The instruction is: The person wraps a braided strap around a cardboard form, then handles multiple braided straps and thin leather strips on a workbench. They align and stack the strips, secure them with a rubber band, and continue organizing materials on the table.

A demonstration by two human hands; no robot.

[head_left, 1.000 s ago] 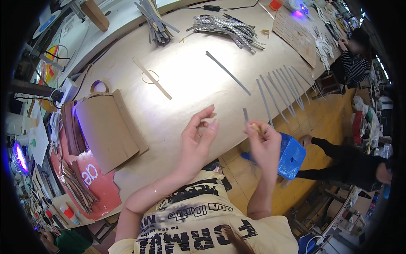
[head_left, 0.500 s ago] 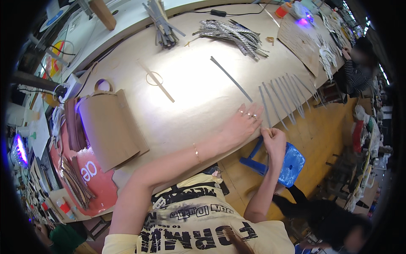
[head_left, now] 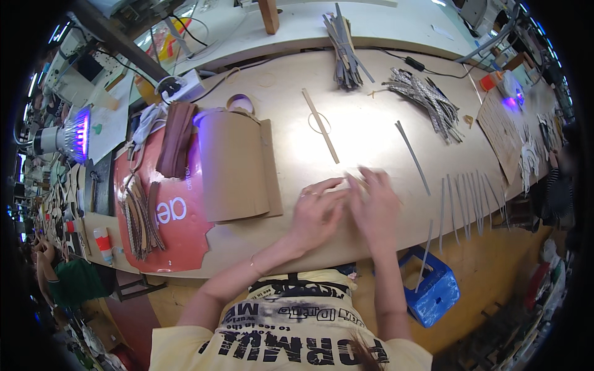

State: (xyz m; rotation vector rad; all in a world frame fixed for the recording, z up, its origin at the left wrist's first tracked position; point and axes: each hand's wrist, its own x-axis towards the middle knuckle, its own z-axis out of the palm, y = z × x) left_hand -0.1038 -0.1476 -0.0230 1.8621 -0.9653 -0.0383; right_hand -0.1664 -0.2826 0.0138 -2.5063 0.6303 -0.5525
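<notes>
Left hand and right hand now leave the grey strips, close together just below the tan strip, whose long axis points toward them; any grip I cannot tell from blur.

Tan strip — flat, straight, slanting | grey strips — thin, rowed, overhanging table edge

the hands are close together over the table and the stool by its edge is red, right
The stool is blue, not red, as the head view shows; the left hand and right hand are indeed close together over the table.
</notes>
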